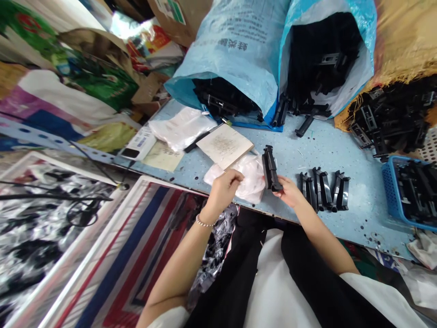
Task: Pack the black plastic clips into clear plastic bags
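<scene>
My right hand (288, 192) grips the lower end of a long black plastic part (271, 168), which looks like two pieces laid together, held upright above the table edge. My left hand (225, 186) is closed, its thumb and fingers pinched at the top of a pile of thin clear plastic bags (251, 189). Whether one bag is lifted from the pile I cannot tell. Beside my right hand, several similar black parts (322, 189) lie in a row of pairs on the blue speckled table (365, 200). A square light board (225, 145) lies behind the bags.
Two blue sacks (235, 54) (370, 32) of black parts lie open at the back. At right are a yellow woven sack (403, 41) and a blue basket (391, 191) of parts. Wrapped pieces (37, 223) fill a bin at left. More plastic bags (184, 125) lie back left.
</scene>
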`<state>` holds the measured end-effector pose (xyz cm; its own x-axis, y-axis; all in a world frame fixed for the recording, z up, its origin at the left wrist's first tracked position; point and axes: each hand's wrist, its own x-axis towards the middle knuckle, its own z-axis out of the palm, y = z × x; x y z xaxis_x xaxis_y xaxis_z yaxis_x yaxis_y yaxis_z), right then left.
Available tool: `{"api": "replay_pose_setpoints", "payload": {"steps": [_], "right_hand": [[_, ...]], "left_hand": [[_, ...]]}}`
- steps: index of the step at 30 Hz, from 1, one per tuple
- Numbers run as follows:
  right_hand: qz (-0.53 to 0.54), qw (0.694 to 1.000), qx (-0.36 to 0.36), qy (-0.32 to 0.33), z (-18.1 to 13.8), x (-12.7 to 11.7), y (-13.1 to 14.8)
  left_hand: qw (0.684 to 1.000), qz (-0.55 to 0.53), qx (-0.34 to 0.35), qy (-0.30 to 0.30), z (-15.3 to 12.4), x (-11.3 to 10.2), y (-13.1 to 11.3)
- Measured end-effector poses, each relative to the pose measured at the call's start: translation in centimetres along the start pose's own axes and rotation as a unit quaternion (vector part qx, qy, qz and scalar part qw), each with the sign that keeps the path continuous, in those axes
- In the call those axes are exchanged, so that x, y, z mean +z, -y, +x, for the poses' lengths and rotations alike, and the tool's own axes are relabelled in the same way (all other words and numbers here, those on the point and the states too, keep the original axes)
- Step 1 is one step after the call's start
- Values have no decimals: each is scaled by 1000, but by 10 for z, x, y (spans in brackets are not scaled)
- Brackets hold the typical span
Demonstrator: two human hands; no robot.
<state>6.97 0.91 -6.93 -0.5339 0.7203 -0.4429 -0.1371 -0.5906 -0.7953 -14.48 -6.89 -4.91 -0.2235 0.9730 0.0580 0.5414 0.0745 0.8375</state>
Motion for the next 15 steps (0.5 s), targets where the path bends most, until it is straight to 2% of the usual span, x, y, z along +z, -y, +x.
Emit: {"api": "replay_pose_setpoints", "payload": {"steps": [3, 5, 8, 10, 12, 13, 15], "right_hand": [[-7, 1000, 7, 2, -13, -2, 3], [-4, 999, 30, 21, -30, -5, 3], [43, 988, 111, 96, -56, -13, -7], [104, 962, 189, 167, -65, -18, -20], [146, 936, 242, 210, -62, -17, -33], [154, 934, 247, 208, -57, -15, -38], [144, 954, 207, 160, -46, -6, -45]], "left_hand": [[978, 191, 74, 33, -6, -7, -3], [969, 221, 93, 59, -4, -5, -2], [980, 160, 106, 45, -1, 0, 0], [989, 111, 98, 19, -3, 2, -3], [992, 66, 106, 10, -12, 5, -12], [992, 44, 118, 18, -19, 8, -19], [987, -2, 152, 55, -35, 13, -31]]}}
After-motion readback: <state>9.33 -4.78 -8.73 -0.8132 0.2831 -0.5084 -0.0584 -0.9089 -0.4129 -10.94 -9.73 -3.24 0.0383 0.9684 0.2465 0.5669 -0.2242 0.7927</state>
